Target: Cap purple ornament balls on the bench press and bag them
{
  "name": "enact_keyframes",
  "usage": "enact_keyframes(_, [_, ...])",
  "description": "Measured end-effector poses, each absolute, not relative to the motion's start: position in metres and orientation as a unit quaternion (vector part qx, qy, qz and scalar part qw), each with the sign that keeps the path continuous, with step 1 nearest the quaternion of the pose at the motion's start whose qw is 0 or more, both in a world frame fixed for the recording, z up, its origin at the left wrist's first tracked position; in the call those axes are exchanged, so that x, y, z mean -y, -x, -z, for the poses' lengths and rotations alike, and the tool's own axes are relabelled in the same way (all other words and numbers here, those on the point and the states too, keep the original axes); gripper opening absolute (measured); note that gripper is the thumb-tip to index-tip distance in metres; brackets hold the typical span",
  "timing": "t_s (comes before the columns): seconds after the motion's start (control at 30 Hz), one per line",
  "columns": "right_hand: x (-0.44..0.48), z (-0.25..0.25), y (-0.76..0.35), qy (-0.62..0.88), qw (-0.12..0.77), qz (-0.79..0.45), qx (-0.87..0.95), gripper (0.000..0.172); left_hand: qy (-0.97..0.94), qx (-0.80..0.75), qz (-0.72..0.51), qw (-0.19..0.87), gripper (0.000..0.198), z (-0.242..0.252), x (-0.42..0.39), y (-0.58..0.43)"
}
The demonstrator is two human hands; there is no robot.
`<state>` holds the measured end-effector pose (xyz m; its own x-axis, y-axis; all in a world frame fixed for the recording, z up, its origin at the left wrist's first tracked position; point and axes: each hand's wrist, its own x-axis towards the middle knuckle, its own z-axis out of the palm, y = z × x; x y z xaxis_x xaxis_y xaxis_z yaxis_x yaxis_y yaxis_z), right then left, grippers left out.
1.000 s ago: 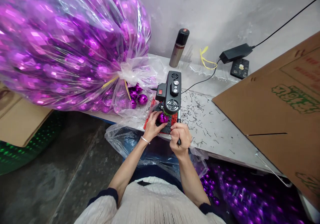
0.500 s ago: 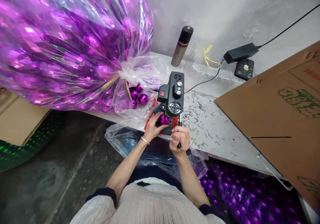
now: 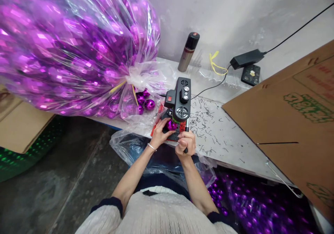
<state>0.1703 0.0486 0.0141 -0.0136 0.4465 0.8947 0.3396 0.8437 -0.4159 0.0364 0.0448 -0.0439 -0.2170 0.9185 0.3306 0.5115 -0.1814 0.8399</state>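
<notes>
A small black bench drill press (image 3: 182,100) with a red switch stands at the front of the table. Under its head sits a shiny purple faceted ball (image 3: 171,125). My left hand (image 3: 159,133) grips that ball between thumb and fingers, a thin bracelet on the wrist. My right hand (image 3: 186,143) is wrapped round the black-gripped lever (image 3: 186,129) at the machine's right side. The drill tip, if any, is hidden by the head. Several loose purple balls (image 3: 149,104) lie to the left of the machine.
A huge tied clear bag of purple balls (image 3: 78,53) fills the left. Thin dark shavings (image 3: 206,122) litter the table. Behind stand a spray can (image 3: 188,51) and a black power adapter (image 3: 247,59). A cardboard box (image 3: 287,112) leans in at right; more purple balls (image 3: 261,206) lie below.
The view has shifted slightly. Both hands keep their places, the left on the ball and the right on the lever; no clear movement of either shows.
</notes>
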Motion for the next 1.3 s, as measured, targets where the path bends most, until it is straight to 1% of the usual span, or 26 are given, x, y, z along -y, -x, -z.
enact_keyframes(0.23, [-0.05,-0.016,-0.168,0.277,0.649,-0.049,0.707,0.024,-0.588,-0.6,-0.5,0.21,0.059,0.049,-0.049,-0.035])
enact_keyframes(0.43, [-0.052,-0.016,-0.165,0.255,0.636,0.004,0.729,0.025,-0.591,-0.592,-0.512,0.196,0.057,0.053,-0.05,-0.034])
enact_keyframes(0.57, [-0.048,-0.037,-0.163,0.29,0.662,-0.054,0.689,0.025,-0.591,-0.585,-0.514,0.211,0.057,0.05,-0.053,-0.035])
enact_keyframes(0.63, [-0.046,-0.055,-0.164,0.313,0.659,-0.082,0.679,0.024,-0.589,-0.588,-0.514,0.208,0.057,0.047,-0.051,-0.036])
enact_keyframes(0.7, [-0.045,-0.07,-0.166,0.324,0.648,-0.1,0.682,0.023,-0.588,-0.594,-0.519,0.178,0.057,0.044,-0.043,-0.036])
enact_keyframes(0.8, [-0.045,-0.081,-0.17,0.314,0.632,-0.106,0.7,0.023,-0.629,-0.57,-0.519,0.101,0.061,0.045,-0.015,-0.035])
enact_keyframes(0.93, [-0.044,-0.072,-0.172,0.295,0.627,-0.088,0.716,0.023,-0.738,-0.514,-0.435,0.048,0.07,0.056,0.035,-0.033])
enact_keyframes(1.03, [-0.042,-0.065,-0.171,0.301,0.629,-0.086,0.711,0.024,-0.76,-0.517,-0.393,0.012,0.076,0.057,0.052,-0.033])
enact_keyframes(1.07, [-0.041,-0.064,-0.171,0.303,0.629,-0.086,0.711,0.024,-0.758,-0.519,-0.395,-0.005,0.075,0.054,0.05,-0.032])
enact_keyframes(1.1, [-0.041,-0.064,-0.17,0.303,0.628,-0.083,0.712,0.024,-0.749,-0.525,-0.404,-0.027,0.069,0.05,0.044,-0.03])
enact_keyframes(1.2, [-0.042,-0.065,-0.171,0.292,0.626,-0.075,0.719,0.024,-0.69,-0.567,-0.439,-0.098,0.039,0.027,0.005,-0.013])
enact_keyframes(1.27, [-0.043,-0.066,-0.171,0.287,0.626,-0.071,0.721,0.025,-0.649,-0.613,-0.436,-0.11,0.038,0.009,-0.03,0.005])
enact_keyframes(1.3, [-0.043,-0.066,-0.171,0.286,0.627,-0.07,0.721,0.025,-0.627,-0.661,-0.398,-0.105,0.038,0.001,-0.048,0.014])
